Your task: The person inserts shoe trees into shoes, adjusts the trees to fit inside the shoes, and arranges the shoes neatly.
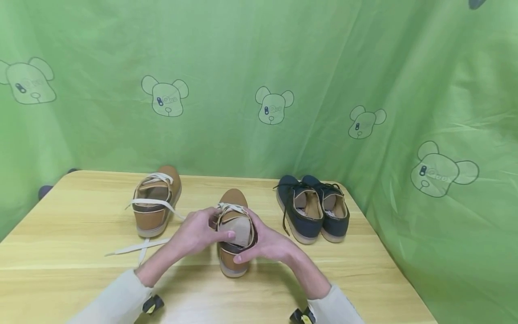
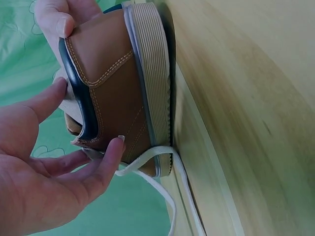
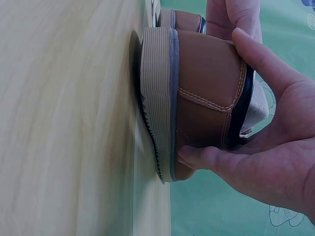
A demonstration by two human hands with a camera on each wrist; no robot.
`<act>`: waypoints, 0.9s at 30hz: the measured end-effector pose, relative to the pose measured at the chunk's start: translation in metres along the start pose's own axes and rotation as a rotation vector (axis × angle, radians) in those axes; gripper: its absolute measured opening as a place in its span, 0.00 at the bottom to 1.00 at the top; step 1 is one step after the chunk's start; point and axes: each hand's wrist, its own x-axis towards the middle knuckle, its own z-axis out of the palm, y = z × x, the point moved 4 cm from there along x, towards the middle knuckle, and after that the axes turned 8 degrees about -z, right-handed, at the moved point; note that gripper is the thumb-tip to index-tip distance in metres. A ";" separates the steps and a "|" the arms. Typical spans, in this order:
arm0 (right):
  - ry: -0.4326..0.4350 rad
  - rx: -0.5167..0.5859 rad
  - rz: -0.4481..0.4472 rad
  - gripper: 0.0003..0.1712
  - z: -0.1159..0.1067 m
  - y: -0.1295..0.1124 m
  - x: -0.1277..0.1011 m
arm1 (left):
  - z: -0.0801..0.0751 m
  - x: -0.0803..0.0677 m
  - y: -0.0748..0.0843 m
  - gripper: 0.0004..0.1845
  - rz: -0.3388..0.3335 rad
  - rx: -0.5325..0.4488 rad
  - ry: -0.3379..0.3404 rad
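A tan shoe [image 1: 234,225] with a cream sole stands in the middle of the wooden table [image 1: 73,234], toe pointing away from me. My left hand [image 1: 199,235] holds its left side, thumb laid across the opening. From the right, my right hand [image 1: 265,244] grips the heel, thumb on the dark collar and fingers low on the side. In the left wrist view the left hand's fingers [image 2: 106,162] touch the shoe's side [image 2: 115,98] and a cream lace [image 2: 165,194] hangs loose. The right wrist view has the right hand [image 3: 266,167] wrapped round the heel [image 3: 206,98].
A second tan shoe [image 1: 155,202] stands at the back left, its long cream laces [image 1: 133,246] trailing over the table. A dark blue pair of shoes [image 1: 313,208] stands at the back right near the table's right edge. Green cloth with bear prints hangs all around.
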 end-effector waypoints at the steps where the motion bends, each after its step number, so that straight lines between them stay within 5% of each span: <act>1: -0.002 0.002 -0.004 0.78 0.000 0.000 0.000 | 0.000 0.000 0.000 0.43 0.000 -0.006 -0.002; 15: 0.016 -0.030 0.017 0.78 0.001 -0.001 -0.001 | -0.003 0.004 -0.003 0.26 0.087 -0.027 0.007; 27: 0.017 -0.017 -0.005 0.77 0.001 -0.002 0.000 | -0.004 0.006 -0.003 0.22 0.113 -0.008 0.027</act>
